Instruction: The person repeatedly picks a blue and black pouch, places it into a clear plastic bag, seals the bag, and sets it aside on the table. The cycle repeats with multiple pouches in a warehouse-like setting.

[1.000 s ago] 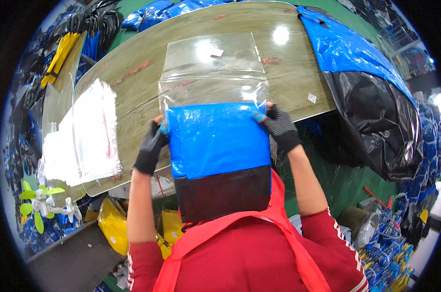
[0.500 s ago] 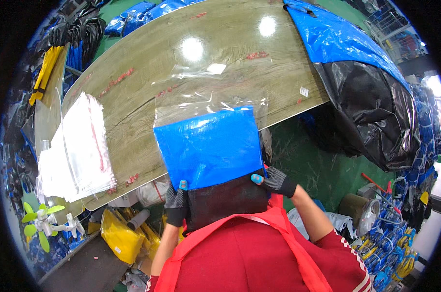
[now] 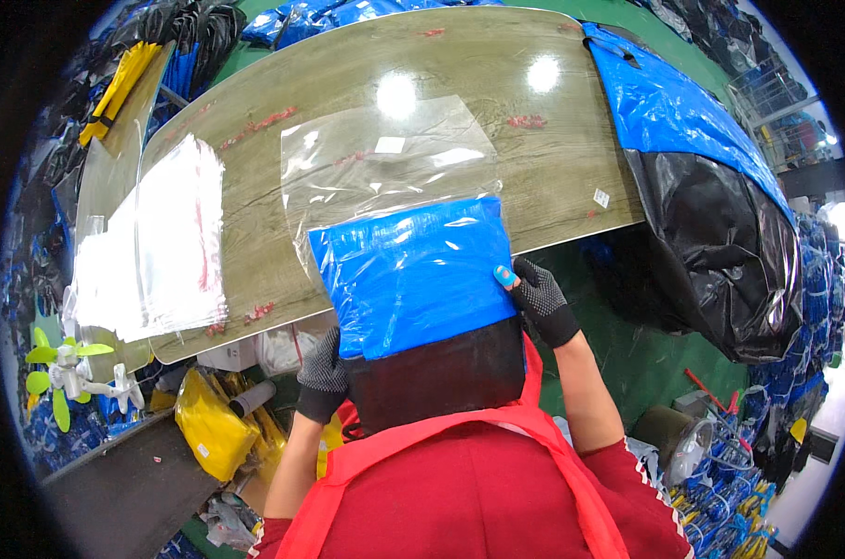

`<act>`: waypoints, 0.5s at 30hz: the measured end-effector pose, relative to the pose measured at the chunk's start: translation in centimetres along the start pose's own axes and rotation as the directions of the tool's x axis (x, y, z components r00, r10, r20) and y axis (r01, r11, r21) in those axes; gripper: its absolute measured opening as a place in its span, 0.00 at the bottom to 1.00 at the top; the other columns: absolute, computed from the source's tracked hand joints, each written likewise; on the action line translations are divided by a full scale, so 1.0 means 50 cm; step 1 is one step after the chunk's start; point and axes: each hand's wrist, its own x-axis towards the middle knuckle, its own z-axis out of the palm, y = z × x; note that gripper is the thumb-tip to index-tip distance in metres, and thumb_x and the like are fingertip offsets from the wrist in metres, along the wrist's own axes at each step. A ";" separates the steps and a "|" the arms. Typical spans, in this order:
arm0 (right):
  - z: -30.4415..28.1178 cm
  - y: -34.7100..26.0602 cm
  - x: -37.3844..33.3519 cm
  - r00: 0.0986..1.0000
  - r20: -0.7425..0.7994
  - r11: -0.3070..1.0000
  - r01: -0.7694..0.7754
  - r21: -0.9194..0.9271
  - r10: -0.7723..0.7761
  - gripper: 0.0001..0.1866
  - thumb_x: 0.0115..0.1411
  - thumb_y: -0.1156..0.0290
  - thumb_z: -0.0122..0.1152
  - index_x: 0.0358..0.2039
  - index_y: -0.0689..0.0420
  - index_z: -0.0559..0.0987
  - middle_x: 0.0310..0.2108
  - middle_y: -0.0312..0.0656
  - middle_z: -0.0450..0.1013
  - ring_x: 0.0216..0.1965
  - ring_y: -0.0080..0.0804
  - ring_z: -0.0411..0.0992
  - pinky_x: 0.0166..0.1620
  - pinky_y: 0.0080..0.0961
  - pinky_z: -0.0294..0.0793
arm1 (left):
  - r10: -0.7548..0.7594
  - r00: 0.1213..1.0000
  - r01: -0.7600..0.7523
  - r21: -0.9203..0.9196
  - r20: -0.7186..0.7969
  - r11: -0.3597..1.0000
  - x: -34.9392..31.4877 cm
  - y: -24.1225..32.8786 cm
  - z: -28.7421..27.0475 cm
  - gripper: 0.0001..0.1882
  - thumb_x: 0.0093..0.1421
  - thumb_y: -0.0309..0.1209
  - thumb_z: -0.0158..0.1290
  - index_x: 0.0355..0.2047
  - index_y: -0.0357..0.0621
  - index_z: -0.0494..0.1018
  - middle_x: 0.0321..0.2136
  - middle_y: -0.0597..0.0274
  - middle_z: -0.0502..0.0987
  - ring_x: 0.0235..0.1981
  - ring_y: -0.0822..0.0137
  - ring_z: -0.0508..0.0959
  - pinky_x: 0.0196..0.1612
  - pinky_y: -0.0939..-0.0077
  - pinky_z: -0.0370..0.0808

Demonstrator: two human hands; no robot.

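Observation:
A folded blue-and-black plastic bundle (image 3: 432,373) lies between my hands, its black end close to my apron. Its blue part is inside a clear plastic bag (image 3: 376,163), whose other end spreads flat over the table. My right hand (image 3: 542,300), in a dark dotted glove with a bare blue-nailed thumb, is closed on the right edge, thumb on top. At the left edge, my left hand (image 3: 323,380) has its gloved fingers curled against the bundle; its thumb is hidden.
The wood-patterned table (image 3: 329,74) has a curved edge. A stack of clear bags (image 3: 176,242) lies at its left, and a large blue-and-black sheet (image 3: 711,186) hangs over its right end. A small green fan (image 3: 64,368) and yellow packets (image 3: 213,424) are lower left.
The bundle sits further inside the clear bag, which has spread out. My left thumb has gone from the bundle's top, and my right hand has moved up along its edge. The view has shifted.

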 end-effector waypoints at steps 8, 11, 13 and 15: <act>-0.004 -0.006 0.039 0.991 -0.035 0.958 -0.116 0.264 0.129 0.23 0.60 0.54 0.61 0.43 0.63 0.77 0.37 0.40 0.75 0.34 0.25 0.70 0.41 0.23 0.71 | -0.285 0.958 0.140 -0.898 0.016 0.418 0.129 -0.004 -0.070 0.29 0.57 0.41 0.58 0.54 0.37 0.66 0.42 0.57 0.75 0.41 0.66 0.75 0.46 0.72 0.73; 0.027 -0.027 0.001 0.992 0.094 0.997 -0.082 -0.013 0.083 0.35 0.54 0.54 0.66 0.55 0.63 0.68 0.47 0.45 0.72 0.46 0.33 0.70 0.52 0.32 0.70 | -0.147 0.938 0.317 -0.603 0.315 0.732 0.102 0.022 -0.030 0.36 0.51 0.44 0.63 0.56 0.38 0.64 0.42 0.56 0.75 0.40 0.64 0.75 0.46 0.70 0.73; 0.039 -0.044 -0.053 0.979 0.201 0.997 -0.008 -0.076 0.023 0.41 0.52 0.57 0.69 0.61 0.63 0.62 0.52 0.45 0.70 0.52 0.35 0.68 0.57 0.33 0.67 | -0.189 0.883 0.434 -0.594 0.430 0.678 0.034 0.044 -0.026 0.34 0.50 0.41 0.65 0.53 0.39 0.67 0.39 0.60 0.75 0.38 0.67 0.75 0.43 0.72 0.73; 0.043 -0.052 -0.113 0.969 0.240 0.998 0.041 0.057 -0.054 0.45 0.51 0.59 0.70 0.64 0.61 0.57 0.54 0.45 0.68 0.56 0.36 0.65 0.60 0.34 0.64 | -0.116 0.930 0.317 -0.604 0.348 0.731 -0.025 0.062 -0.026 0.31 0.48 0.38 0.67 0.50 0.40 0.69 0.37 0.63 0.76 0.36 0.70 0.74 0.40 0.74 0.73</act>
